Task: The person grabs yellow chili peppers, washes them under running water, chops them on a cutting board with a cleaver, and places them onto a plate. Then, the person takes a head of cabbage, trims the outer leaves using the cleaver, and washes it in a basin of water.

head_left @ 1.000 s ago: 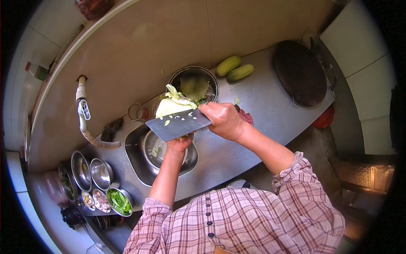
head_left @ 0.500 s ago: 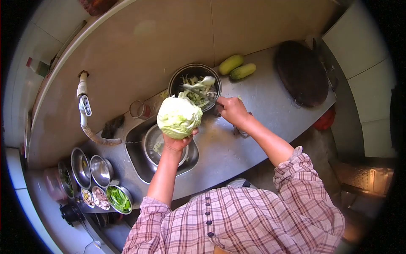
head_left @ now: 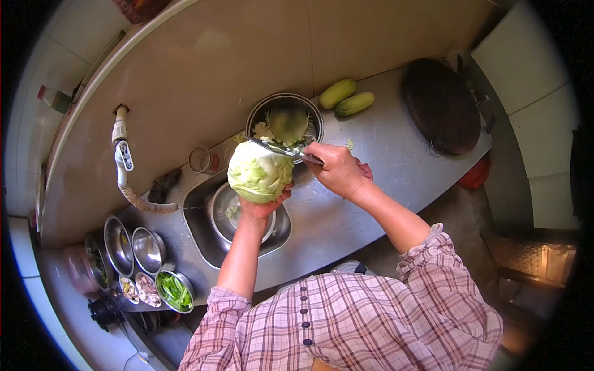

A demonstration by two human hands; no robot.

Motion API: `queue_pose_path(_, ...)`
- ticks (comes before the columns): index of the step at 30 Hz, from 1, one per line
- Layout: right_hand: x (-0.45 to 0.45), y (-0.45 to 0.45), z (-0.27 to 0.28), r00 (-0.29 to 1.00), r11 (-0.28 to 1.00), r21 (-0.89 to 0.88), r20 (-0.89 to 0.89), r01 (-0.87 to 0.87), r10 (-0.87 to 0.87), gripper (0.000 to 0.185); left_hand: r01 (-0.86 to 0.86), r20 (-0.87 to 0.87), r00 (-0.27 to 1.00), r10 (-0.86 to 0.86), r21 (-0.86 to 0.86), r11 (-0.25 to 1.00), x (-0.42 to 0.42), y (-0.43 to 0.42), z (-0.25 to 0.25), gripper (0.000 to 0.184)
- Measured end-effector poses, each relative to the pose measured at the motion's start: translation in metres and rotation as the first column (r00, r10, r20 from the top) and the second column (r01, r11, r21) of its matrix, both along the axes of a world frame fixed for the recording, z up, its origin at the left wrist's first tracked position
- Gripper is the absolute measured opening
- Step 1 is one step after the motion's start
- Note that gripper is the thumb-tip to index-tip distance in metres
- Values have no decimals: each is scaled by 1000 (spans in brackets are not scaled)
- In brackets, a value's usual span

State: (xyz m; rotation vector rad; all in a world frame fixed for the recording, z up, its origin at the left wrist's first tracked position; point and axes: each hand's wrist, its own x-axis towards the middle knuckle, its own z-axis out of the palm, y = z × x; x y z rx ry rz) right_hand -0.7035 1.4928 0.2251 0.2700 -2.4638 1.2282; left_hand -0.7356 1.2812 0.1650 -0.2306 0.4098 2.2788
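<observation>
My left hand [head_left: 258, 209] cups a pale green cabbage [head_left: 255, 170] from below, holding it up over the sink's edge. In my right hand [head_left: 337, 168] is a knife [head_left: 271, 146], its blade against the upper side of the cabbage, toward the pot. Just beyond stands a dark-rimmed metal pot [head_left: 249, 117] with cut cabbage in it. A round, yellow-green blurred piece [head_left: 289, 125], apparently a cabbage slice, shows over the pot; I cannot tell whether it is falling or resting.
Two green-yellow gourds [head_left: 346, 99] lie right of the pot. A round dark chopping board [head_left: 442, 108] is farther right. The sink [head_left: 197, 219] holds a metal basin [head_left: 216, 207]. Metal bowls [head_left: 148, 250] and a dish of cut green vegetables [head_left: 175, 290] stand at the left.
The knife has moved from over the pot, where it carried a cabbage piece, back to the cabbage's top. A round blurred piece now shows over the pot. My left hand has barely moved.
</observation>
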Motion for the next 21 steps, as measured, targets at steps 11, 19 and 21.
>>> queue_pose_path(11, 31, -9, 6, 883, 935, -261, 458, 241, -100, 19, 51, -15, 999, -49, 207, 977, 4, -3, 18, 77)
queue_pose_path(19, 52, -16, 3, 971, 912, -369, 212, 181, -107, 24, -110, 219, 971, 93, 66, 992, 15, 17, 32, 49)
queue_pose_path(21, 50, -22, 5, 954, 833, -520, 300, 188, -28, 26, -150, 215, 965, 154, -34, 988, 17, 20, 43, 47)
